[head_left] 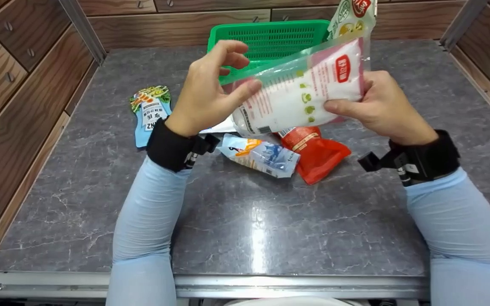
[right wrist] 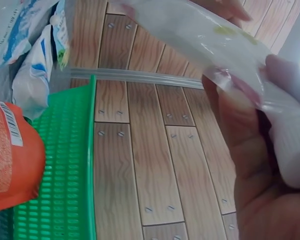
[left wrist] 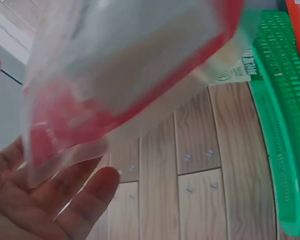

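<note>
A clear plastic bag (head_left: 287,91) with white contents, pink edges and a red label hangs tilted above the table. My right hand (head_left: 385,106) grips its right end, thumb on the front and fingers behind. Beside its left end is my left hand (head_left: 211,87), its thumb over the bag's corner and its fingers raised, loosely bent. In the left wrist view the pink corner lies over the spread fingers (left wrist: 90,200). Beneath the bag are a light blue pouch (head_left: 262,155) and a red packet (head_left: 317,157) on the table.
Behind the bag stands a green basket (head_left: 270,26) at the back of the table. A cream printed packet (head_left: 353,19) rises at its right end. A blue sauce pouch (head_left: 149,114) lies left of my left hand. Wood-pattern panels (head_left: 177,29) border the grey table (head_left: 100,204).
</note>
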Action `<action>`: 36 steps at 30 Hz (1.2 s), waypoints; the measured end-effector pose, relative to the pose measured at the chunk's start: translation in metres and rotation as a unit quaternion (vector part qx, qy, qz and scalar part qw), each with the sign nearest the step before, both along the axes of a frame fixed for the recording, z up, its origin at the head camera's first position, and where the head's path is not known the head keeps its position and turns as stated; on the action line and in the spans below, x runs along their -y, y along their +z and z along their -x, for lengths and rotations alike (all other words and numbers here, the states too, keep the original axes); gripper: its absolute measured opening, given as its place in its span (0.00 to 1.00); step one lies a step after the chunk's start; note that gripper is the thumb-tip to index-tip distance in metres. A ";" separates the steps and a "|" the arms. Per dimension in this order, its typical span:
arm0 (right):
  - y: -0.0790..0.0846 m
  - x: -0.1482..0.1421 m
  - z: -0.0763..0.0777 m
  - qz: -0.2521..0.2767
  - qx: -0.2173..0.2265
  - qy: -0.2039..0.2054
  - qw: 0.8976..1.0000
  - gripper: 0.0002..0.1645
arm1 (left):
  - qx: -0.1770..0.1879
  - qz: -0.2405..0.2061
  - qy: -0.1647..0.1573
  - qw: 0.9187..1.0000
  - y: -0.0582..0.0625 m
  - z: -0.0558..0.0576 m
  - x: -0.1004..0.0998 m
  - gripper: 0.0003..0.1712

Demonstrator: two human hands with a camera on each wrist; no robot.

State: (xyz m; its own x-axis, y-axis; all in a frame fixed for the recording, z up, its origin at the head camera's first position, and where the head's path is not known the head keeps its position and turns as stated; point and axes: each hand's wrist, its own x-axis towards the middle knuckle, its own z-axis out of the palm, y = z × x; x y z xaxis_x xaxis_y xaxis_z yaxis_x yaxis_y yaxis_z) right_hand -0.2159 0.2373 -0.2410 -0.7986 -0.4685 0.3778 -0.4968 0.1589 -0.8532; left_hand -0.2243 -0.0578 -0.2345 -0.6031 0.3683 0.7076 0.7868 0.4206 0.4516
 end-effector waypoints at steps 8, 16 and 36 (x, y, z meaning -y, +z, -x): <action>0.005 -0.003 -0.005 -0.051 -0.055 -0.011 0.997 0.14 | 0.030 0.121 -0.011 0.992 -0.001 -0.008 -0.010 0.32; 0.011 -0.002 -0.011 -0.104 -0.103 0.006 0.989 0.14 | 0.088 0.186 -0.045 0.978 -0.009 -0.007 -0.014 0.30; 0.016 0.000 -0.017 -0.034 -0.056 -0.049 0.997 0.16 | 0.134 0.131 -0.147 0.971 -0.020 -0.001 -0.021 0.11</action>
State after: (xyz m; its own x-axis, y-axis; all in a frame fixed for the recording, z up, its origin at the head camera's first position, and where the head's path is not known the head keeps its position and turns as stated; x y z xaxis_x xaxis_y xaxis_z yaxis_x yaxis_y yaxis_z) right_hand -0.1991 0.2376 -0.2254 -0.7968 -0.4171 0.4372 -0.5671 0.2664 -0.7794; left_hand -0.2238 -0.0372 -0.2543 -0.5948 0.6984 0.3981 0.7588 0.3242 0.5649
